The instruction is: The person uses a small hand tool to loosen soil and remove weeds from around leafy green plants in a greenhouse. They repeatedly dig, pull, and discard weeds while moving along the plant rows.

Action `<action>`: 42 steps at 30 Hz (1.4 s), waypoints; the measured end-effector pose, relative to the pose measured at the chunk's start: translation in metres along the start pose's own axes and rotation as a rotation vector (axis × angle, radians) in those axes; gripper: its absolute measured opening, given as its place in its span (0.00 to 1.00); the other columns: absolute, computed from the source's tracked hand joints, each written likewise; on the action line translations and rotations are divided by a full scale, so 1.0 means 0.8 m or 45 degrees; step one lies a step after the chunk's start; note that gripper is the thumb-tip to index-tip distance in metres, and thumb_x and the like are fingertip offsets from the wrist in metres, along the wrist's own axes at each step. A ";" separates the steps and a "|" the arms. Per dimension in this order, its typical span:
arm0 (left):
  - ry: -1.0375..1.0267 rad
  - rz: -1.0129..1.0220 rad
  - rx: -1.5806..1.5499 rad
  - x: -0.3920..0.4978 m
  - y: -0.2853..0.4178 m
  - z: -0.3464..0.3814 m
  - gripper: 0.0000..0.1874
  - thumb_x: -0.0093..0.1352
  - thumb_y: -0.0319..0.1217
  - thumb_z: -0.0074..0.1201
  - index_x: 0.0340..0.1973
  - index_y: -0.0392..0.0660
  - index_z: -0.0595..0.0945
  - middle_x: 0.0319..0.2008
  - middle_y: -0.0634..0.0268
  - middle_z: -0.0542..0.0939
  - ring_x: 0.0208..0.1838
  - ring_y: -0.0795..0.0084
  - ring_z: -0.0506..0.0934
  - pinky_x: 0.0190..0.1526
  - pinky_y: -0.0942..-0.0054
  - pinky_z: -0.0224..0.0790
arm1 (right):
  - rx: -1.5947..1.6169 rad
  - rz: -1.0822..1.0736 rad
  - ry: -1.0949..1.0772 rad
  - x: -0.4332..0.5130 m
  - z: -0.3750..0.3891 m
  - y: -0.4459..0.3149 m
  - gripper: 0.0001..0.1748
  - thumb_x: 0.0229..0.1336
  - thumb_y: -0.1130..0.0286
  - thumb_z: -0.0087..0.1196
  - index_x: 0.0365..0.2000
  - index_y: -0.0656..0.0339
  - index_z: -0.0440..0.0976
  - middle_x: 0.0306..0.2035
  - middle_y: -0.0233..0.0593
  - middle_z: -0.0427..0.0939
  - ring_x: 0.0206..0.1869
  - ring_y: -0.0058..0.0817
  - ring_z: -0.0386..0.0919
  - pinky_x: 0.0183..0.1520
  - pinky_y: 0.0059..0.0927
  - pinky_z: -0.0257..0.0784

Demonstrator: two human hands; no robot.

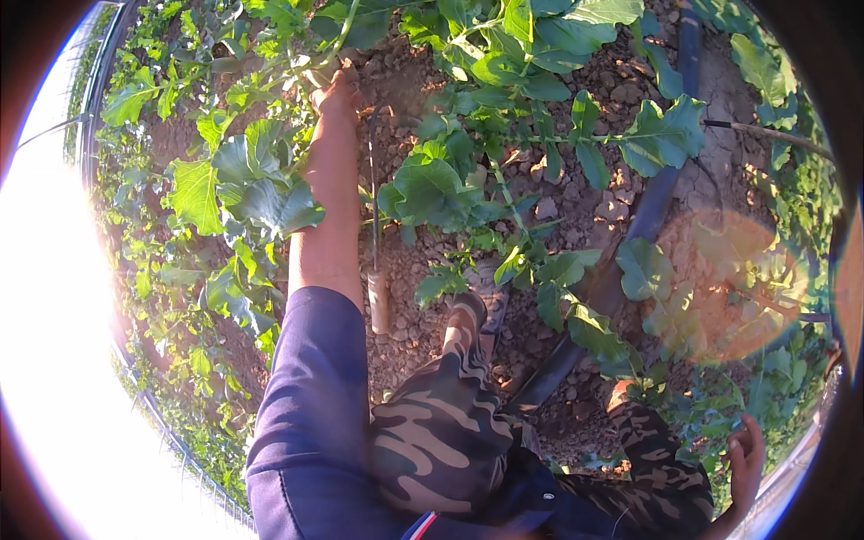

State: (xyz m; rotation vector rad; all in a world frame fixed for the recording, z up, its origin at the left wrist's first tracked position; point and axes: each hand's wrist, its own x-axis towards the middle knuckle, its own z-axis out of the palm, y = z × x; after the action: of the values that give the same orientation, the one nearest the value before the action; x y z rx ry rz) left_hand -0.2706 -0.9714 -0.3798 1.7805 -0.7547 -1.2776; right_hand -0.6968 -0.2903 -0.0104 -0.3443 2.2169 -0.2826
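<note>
My left arm reaches far forward, and my left hand (335,93) is closed around the pale base of a leafy plant's stem (316,77) close to the soil; leaves partly hide the fingers. Just right of that forearm, a hand tool with a thin metal shaft (374,196) and a wooden handle (379,304) lies on the ground. Its far end bends like a hook. At the lower right, my right hand (745,459) is raised beside my knee, fingers loosely curled and apart, with nothing seen in it.
A black irrigation pipe (653,202) runs diagonally over the cloddy soil (405,270) at my right. Lobed green plants (435,189) grow before me, with more dense greenery (169,277) at left. My bent legs in camouflage trousers (439,439) fill the bottom. A thinner tube (769,133) branches right.
</note>
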 end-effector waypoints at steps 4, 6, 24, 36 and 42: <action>-0.029 -0.172 -0.537 0.030 0.004 -0.009 0.13 0.74 0.29 0.50 0.51 0.35 0.72 0.38 0.55 0.76 0.38 0.59 0.78 0.37 0.63 0.79 | -0.026 -0.062 -0.019 0.010 -0.002 0.006 0.30 0.59 0.66 0.55 0.62 0.63 0.66 0.34 0.32 0.71 0.35 0.21 0.72 0.34 0.21 0.67; -0.012 -0.116 -0.531 0.025 0.004 -0.002 0.10 0.74 0.28 0.49 0.49 0.38 0.73 0.34 0.58 0.76 0.35 0.62 0.76 0.34 0.67 0.76 | -0.056 -0.032 -0.025 0.008 -0.001 0.000 0.31 0.59 0.65 0.55 0.62 0.63 0.66 0.33 0.33 0.72 0.34 0.21 0.72 0.34 0.21 0.67; -0.191 0.926 1.294 0.025 -0.083 -0.091 0.15 0.65 0.32 0.51 0.44 0.42 0.85 0.44 0.55 0.84 0.39 0.59 0.84 0.46 0.62 0.76 | -0.078 -0.106 -0.008 0.009 0.001 0.006 0.26 0.62 0.74 0.51 0.61 0.63 0.66 0.34 0.32 0.71 0.34 0.19 0.69 0.34 0.20 0.69; 0.043 0.874 1.132 -0.248 -0.095 -0.192 0.09 0.68 0.29 0.55 0.41 0.40 0.83 0.30 0.55 0.83 0.32 0.61 0.82 0.38 0.66 0.75 | -0.071 -0.115 0.068 -0.010 0.007 0.008 0.28 0.57 0.78 0.49 0.60 0.62 0.67 0.34 0.36 0.74 0.33 0.21 0.71 0.35 0.23 0.70; -0.665 0.894 1.503 -0.316 -0.154 -0.207 0.31 0.67 0.30 0.57 0.65 0.40 0.66 0.46 0.44 0.79 0.43 0.43 0.80 0.45 0.53 0.75 | -0.012 -0.156 0.036 -0.016 0.014 -0.006 0.29 0.56 0.81 0.49 0.60 0.62 0.67 0.35 0.35 0.73 0.34 0.20 0.70 0.35 0.22 0.70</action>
State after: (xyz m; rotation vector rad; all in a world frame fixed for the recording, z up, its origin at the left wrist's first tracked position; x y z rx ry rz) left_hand -0.1903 -0.6577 -0.3391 1.6315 -2.5438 -0.7924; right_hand -0.6798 -0.2913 -0.0064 -0.4852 2.2289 -0.3447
